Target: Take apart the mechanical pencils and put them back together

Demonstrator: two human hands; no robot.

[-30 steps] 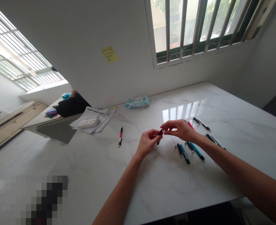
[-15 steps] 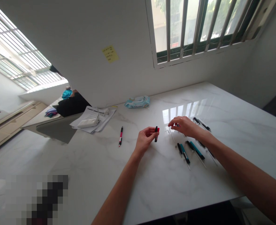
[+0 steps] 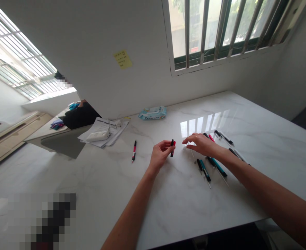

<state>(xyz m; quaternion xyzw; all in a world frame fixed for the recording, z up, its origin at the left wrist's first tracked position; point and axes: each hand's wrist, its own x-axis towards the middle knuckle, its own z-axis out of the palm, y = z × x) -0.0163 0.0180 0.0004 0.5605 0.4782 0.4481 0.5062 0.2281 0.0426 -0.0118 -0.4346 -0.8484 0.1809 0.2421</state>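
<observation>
My left hand (image 3: 161, 154) is closed, pinching black and red pen parts (image 3: 172, 148) upright between thumb and fingertips. My right hand (image 3: 200, 143) hovers low over the table with thumb and fingers apart, and nothing shows between them. Just under its fingertips lie a thin white refill (image 3: 192, 152) and small clear bits. Nearer to me are teal and black pen parts (image 3: 205, 170), and a second teal barrel (image 3: 219, 167) with a white refill beside it. Beyond my right hand a pink-red pen part (image 3: 211, 138) shows, partly covered by the hand.
A red and black pen (image 3: 134, 151) lies left of my left hand. Black and white pen parts (image 3: 223, 137) are on the right. Farther back are a blue wipes pack (image 3: 153, 113) and papers (image 3: 116, 133) with a white device (image 3: 98, 136) on them, by the wall.
My right hand has shifted slightly left and down toward the small parts, uncovering the pink-red part behind it. My left hand keeps its hold, almost unmoved.
</observation>
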